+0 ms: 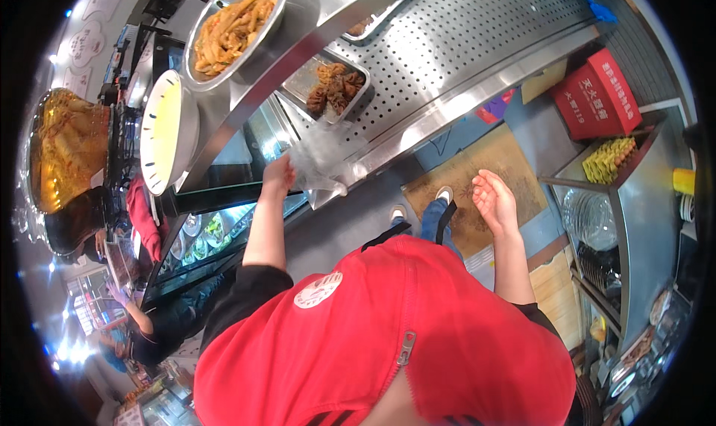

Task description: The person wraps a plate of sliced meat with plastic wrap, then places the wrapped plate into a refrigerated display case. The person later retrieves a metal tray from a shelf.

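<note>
My left hand is closed on a thin clear plastic glove or bag; its crumpled film hangs over the front corner of a perforated steel counter. Just beyond it, a steel tray holds browned pieces of cooked food. My right hand is held in the air above the floor, palm up, fingers slightly curled and nothing in it.
On a raised steel shelf stand a steel bowl of sauced food strips and a white bowl with a yellow inside. A glass display case lies left. At right are a red fire-extinguisher box and a steel rack. A co-worker is at far left.
</note>
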`<state>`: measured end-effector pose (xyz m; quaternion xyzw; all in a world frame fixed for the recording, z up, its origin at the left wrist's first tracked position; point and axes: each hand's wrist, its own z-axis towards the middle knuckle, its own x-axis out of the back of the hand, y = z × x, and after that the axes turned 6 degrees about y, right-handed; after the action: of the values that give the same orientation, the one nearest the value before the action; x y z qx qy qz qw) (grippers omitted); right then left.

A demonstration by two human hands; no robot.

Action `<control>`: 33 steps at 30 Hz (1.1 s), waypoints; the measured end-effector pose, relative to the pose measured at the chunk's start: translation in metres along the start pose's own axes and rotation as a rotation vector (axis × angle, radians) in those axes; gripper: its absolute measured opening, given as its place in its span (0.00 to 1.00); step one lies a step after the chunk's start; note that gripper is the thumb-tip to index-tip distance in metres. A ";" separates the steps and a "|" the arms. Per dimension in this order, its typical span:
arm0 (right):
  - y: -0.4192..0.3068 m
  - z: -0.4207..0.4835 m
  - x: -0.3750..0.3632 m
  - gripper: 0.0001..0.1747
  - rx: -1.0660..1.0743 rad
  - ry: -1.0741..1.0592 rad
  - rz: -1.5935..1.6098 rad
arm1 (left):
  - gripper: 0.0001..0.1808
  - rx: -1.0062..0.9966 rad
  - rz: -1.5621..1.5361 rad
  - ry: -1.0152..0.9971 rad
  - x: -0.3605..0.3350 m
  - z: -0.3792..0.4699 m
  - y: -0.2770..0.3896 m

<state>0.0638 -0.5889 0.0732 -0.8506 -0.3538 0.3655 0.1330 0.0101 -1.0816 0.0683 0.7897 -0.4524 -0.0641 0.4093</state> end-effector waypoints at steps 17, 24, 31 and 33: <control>-0.007 -0.065 -0.007 0.11 0.182 -0.079 -0.285 | 0.12 0.376 -0.945 -0.410 -0.020 0.057 -0.156; -0.035 -0.079 0.086 0.10 0.278 0.116 0.031 | 0.11 0.214 0.208 -0.821 -0.296 -0.106 -0.162; -0.088 -0.096 0.209 0.10 0.381 0.172 0.302 | 0.10 -0.134 0.828 -1.242 -0.438 -0.277 -0.182; -0.101 -0.115 0.248 0.10 0.518 0.224 0.335 | 0.10 -0.231 0.946 -1.289 -0.461 -0.308 -0.185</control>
<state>0.2148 -0.3397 0.0721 -0.8699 -0.0872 0.3641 0.3210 0.0090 -0.4994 0.0165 0.2751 -0.8762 -0.3734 0.1306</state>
